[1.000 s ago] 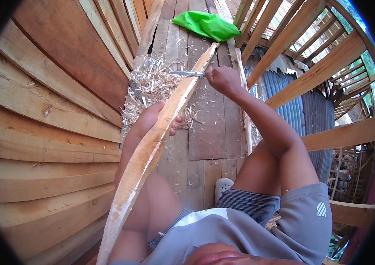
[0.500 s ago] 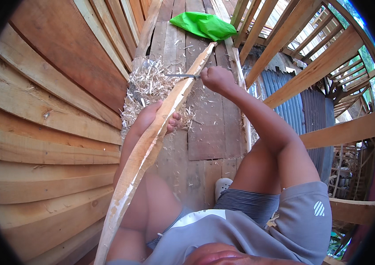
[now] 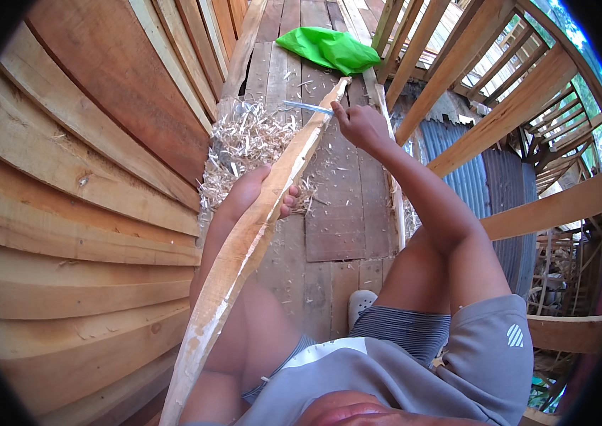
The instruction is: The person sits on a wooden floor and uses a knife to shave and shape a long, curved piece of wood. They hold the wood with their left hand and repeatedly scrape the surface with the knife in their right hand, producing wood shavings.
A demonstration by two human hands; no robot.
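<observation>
A long, roughly carved piece of pale wood (image 3: 243, 234) runs slantwise from beside my body at the lower left to a narrow tip at the far end. My left hand (image 3: 245, 190) is closed around its middle, with fingertips showing on the right side. Near the far tip, my right hand (image 3: 365, 129) is wrapped round the handle of a knife (image 3: 304, 106); the handle is hidden in the fist. The thin blade lies across the wood and points left. White patches and a rough pale edge run along the wood.
Curly wood shavings (image 3: 248, 142) are heaped on the plank floor (image 3: 336, 231), left of the wood. A bright green bag (image 3: 329, 50) lies beyond its tip. A board wall (image 3: 88, 192) rises at left; wooden railing slats (image 3: 450, 92) and corrugated metal sheets (image 3: 450, 149) stand at right.
My right hand and the knife have moved farther along the wood toward its far tip. The blade is now tilted more. My left hand keeps its hold, and the view has shifted slightly.
</observation>
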